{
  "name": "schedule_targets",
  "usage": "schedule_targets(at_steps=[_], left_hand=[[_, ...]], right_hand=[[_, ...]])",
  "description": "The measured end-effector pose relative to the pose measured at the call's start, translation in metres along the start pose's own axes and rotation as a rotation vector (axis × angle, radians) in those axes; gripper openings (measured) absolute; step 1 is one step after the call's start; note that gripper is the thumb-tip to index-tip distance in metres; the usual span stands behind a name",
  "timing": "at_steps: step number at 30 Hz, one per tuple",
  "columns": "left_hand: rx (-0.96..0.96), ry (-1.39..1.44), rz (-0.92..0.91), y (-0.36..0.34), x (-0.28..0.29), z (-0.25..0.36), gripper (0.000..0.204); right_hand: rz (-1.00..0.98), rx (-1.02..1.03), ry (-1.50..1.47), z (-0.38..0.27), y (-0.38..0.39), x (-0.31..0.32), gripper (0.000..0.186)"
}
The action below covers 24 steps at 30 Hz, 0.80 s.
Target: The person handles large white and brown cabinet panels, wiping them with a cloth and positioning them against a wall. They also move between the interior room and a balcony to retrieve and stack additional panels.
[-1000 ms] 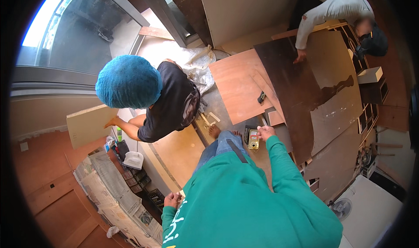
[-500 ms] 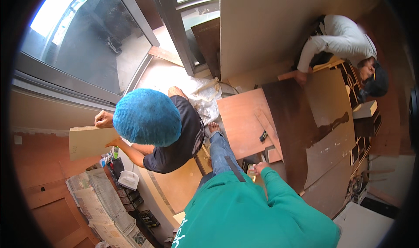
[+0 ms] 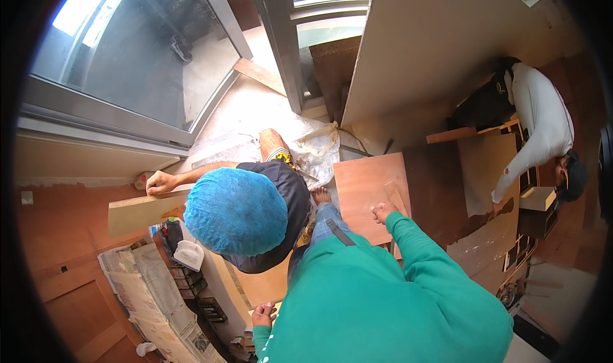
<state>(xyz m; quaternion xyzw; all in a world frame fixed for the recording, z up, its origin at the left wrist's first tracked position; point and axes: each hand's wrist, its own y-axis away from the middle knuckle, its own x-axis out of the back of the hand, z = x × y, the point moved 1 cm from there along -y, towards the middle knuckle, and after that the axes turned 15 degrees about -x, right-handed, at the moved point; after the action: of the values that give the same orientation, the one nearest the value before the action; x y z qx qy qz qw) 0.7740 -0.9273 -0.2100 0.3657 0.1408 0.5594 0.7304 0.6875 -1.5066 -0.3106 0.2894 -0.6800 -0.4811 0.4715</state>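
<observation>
My right hand is closed, fingertips together, over a pinkish plywood sheet; whatever it may hold is too small to make out. My left hand hangs low by my green sleeve with curled fingers, its contents hidden, near a pale yellow board on the floor. Just ahead on the left, a co-worker in a blue hair cap grips the top edge of a light board. My bare foot shows beside that co-worker.
On the right another person bends over dark-stained panels. A tall board leans by the doorway. A glass door, crumpled plastic sheet, white dustpan and paper-covered stack are around me.
I have stepped forward and the view has shifted. My right hand is now over the plywood. The capped co-worker's hand has come onto the board's top edge; the other person reaches lower across the panels.
</observation>
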Motion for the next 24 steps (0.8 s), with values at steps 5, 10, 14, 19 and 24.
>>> schedule_targets(at_steps=[5, 10, 14, 19, 24], left_hand=[[-0.104, 0.115, -0.016, 0.008, -0.014, -0.007, 0.027], [-0.002, -0.071, 0.02, 0.01, 0.004, -0.153, 0.029], [0.097, -0.026, -0.022, 0.028, -0.014, -0.178, 0.029], [0.124, -0.028, -0.058, -0.003, -0.047, -0.171, 0.029], [0.117, 0.011, -0.038, -0.035, -0.072, -0.127, 0.03]], right_hand=[[0.078, -0.052, 0.009, 0.007, -0.046, 0.029, 0.025], [0.113, 0.019, 0.044, -0.02, -0.026, 0.025, 0.026], [0.106, 0.22, 0.095, -0.039, 0.004, 0.021, 0.029], [0.281, 0.541, 0.209, -0.102, 0.072, 0.042, 0.03], [0.42, 0.812, 0.153, -0.198, 0.144, 0.061, 0.026]])
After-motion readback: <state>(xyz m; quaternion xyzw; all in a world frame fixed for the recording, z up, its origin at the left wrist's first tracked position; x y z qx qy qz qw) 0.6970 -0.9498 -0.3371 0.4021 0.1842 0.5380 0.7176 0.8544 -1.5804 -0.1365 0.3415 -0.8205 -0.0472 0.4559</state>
